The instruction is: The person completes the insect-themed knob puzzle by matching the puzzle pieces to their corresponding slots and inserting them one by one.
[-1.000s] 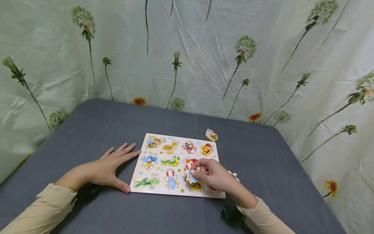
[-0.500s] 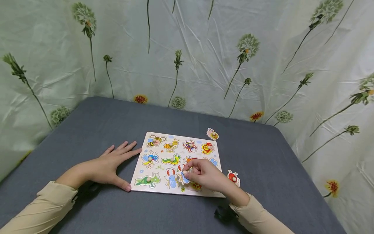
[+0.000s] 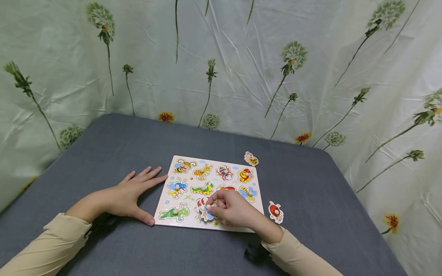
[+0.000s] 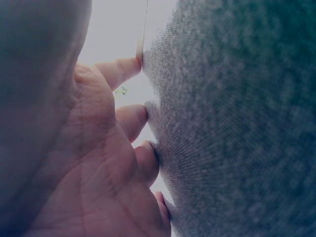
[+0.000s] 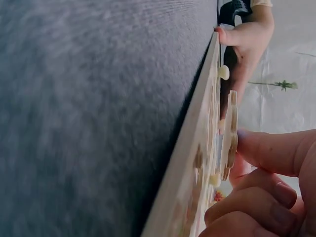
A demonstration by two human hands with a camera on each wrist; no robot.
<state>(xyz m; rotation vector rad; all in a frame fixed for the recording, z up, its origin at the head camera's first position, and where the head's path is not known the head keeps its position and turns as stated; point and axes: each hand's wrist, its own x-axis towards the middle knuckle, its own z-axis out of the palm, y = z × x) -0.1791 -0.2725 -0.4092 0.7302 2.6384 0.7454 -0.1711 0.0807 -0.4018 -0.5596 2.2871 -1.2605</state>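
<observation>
A wooden peg puzzle board (image 3: pixel 191 211) with colourful insect pictures lies on the dark cloth. My right hand (image 3: pixel 235 210) pinches a blue stag beetle piece (image 3: pixel 206 216) with red pincers between thumb and finger. That piece is over the printed beetle in the front row and mostly covers it. In the right wrist view, a narrow gap shows between the beetle piece (image 5: pixel 232 138) and the board (image 5: pixel 185 163). My left hand (image 3: pixel 129 201) lies with fingers spread on the cloth, thumb and index fingertip touching the board's left edge. My right hand hides the front right part of the board.
A red ladybird piece (image 3: pixel 276 212) lies right of the board. Beyond the far right corner is a small yellow-and-pink insect piece (image 3: pixel 251 158). Several knobbed pieces, such as a green grasshopper (image 3: pixel 174 212), sit on the board. A flowered curtain (image 3: pixel 155 57) hangs behind the table.
My right hand has carried the stag beetle piece leftward across the board, onto the printed beetle. The blue winged insect picture and the ladybird piece have come into fuller view. My left hand stays put.
</observation>
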